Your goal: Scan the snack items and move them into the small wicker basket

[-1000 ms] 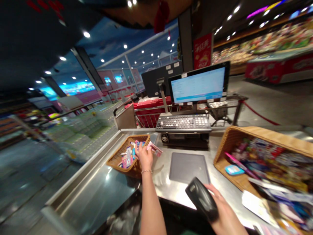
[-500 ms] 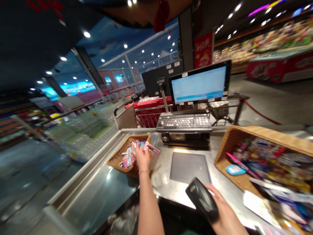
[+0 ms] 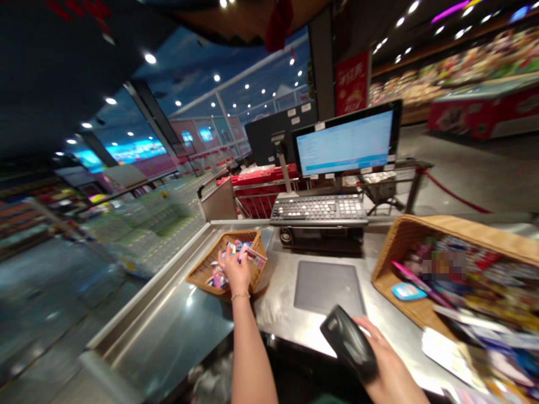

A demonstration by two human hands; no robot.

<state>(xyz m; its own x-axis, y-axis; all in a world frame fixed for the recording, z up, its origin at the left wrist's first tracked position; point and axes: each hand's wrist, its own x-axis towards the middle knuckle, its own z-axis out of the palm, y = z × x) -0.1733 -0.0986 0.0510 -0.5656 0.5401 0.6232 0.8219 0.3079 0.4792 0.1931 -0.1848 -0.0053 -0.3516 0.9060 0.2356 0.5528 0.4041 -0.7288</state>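
Head view: left hand (image 3: 236, 273) pinches packets (image 3: 255, 256) in a basket (image 3: 199, 274), right hand (image 3: 389, 359) grips a black scanner (image 3: 348, 343).

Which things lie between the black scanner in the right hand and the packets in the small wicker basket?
From the black scanner in the right hand, the way crosses bare steel counter, then the woven rim of the small wicker basket. The left hand sits over the packets, covering some of them.

Nothing legible, even the red banner (image 3: 352, 83)
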